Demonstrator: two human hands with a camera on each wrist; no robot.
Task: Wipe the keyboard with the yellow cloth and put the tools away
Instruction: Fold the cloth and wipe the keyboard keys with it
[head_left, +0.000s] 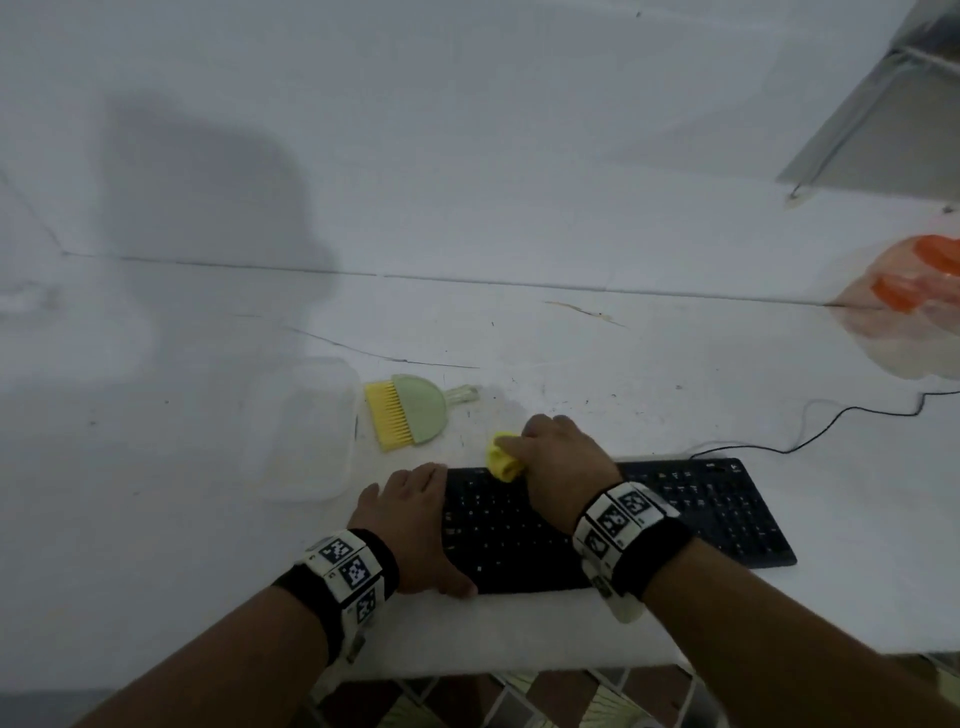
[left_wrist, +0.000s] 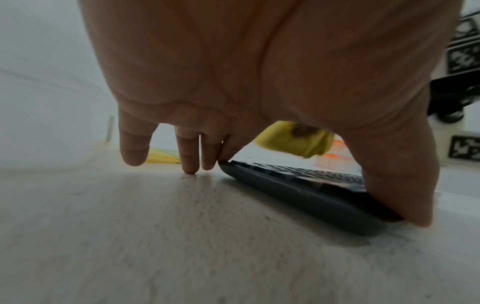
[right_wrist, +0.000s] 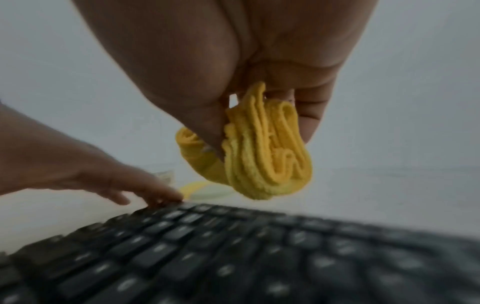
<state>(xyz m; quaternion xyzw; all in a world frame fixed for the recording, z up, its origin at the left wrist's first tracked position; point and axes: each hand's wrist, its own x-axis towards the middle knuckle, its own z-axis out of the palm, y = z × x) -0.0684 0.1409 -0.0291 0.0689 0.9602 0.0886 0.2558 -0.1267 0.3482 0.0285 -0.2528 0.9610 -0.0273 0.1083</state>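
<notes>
A black keyboard (head_left: 727, 509) lies on the white table near its front edge. My left hand (head_left: 418, 517) rests flat on the keyboard's left end, fingers straight, with the fingertips (left_wrist: 189, 164) touching the table beside the far corner. My right hand (head_left: 556, 457) grips a bunched yellow cloth (head_left: 503, 458) over the keyboard's far left corner. In the right wrist view the cloth (right_wrist: 265, 156) hangs just above the keys (right_wrist: 233, 246), pinched between thumb and fingers. A small brush (head_left: 405, 418) with yellow bristles and a pale green body lies beyond the keyboard.
A clear plastic container (head_left: 306, 431) stands left of the brush. The keyboard's black cable (head_left: 831, 421) runs off to the right. A see-through bag with orange items (head_left: 914, 291) sits at the right edge. A metal frame leg (head_left: 852, 119) stands at the back right.
</notes>
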